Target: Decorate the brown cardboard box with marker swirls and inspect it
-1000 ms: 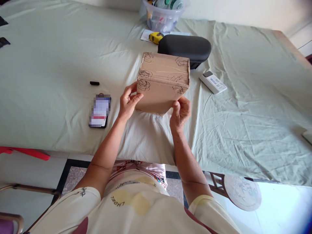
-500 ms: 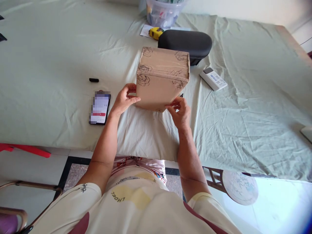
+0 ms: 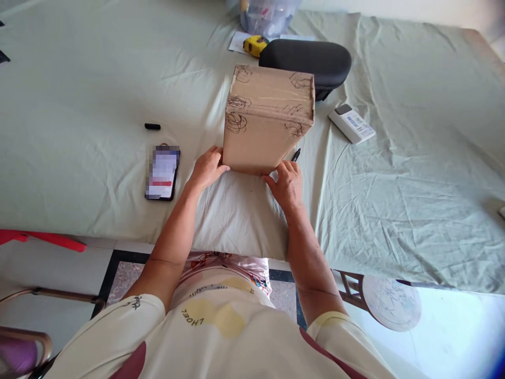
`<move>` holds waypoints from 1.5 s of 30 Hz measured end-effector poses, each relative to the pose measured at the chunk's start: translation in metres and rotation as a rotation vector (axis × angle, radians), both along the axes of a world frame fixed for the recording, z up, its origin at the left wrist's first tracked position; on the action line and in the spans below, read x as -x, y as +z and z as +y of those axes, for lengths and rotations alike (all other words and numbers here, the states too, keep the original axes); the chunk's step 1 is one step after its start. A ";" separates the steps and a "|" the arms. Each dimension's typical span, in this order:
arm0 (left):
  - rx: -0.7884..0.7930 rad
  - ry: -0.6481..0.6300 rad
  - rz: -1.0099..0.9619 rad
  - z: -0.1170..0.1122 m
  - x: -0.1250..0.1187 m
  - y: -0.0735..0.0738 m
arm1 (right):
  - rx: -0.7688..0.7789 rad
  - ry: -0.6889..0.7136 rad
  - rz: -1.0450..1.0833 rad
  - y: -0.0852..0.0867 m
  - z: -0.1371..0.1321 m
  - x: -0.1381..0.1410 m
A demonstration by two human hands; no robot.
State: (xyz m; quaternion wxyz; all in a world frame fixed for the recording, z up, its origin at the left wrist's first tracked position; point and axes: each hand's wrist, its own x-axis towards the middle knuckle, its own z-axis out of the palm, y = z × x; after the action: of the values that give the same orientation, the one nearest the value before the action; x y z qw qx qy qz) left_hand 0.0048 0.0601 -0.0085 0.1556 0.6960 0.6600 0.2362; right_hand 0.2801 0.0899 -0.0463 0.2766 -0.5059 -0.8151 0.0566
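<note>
A brown taped cardboard box (image 3: 268, 123) with pen scribbles at its corners stands on the pale green cloth (image 3: 394, 168) in front of me. My left hand (image 3: 205, 169) grips its lower left edge, fingers curled on the side. My right hand (image 3: 287, 184) presses against its lower right corner, fingers bent on the box. A black pen (image 3: 295, 155) lies just past my right hand, beside the box.
A phone (image 3: 162, 171) lies left of my left hand, a small black cap (image 3: 152, 126) beyond it. Behind the box are a black case (image 3: 311, 60), a yellow tape measure (image 3: 254, 46) and a plastic tub (image 3: 266, 18). A white device (image 3: 352, 123) lies to the right.
The box has come down from a tilted, lifted hold to rest on the cloth. Both hands slid down to its bottom edge.
</note>
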 end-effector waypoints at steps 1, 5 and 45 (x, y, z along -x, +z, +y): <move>0.012 -0.005 0.006 -0.001 0.000 0.002 | 0.004 0.001 0.005 0.001 0.000 -0.001; 0.048 -0.065 -0.001 -0.003 0.005 0.008 | 0.023 0.030 0.061 0.011 0.001 -0.007; -0.238 0.071 -0.597 -0.002 -0.048 -0.022 | 0.052 -0.044 0.462 0.007 0.000 0.004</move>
State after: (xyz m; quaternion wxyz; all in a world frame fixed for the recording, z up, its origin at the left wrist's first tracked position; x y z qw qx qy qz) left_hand 0.0526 0.0586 -0.0307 0.2514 0.5858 0.5770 0.5105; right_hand 0.2761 0.0903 -0.0395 0.4439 -0.5042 -0.7171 0.1858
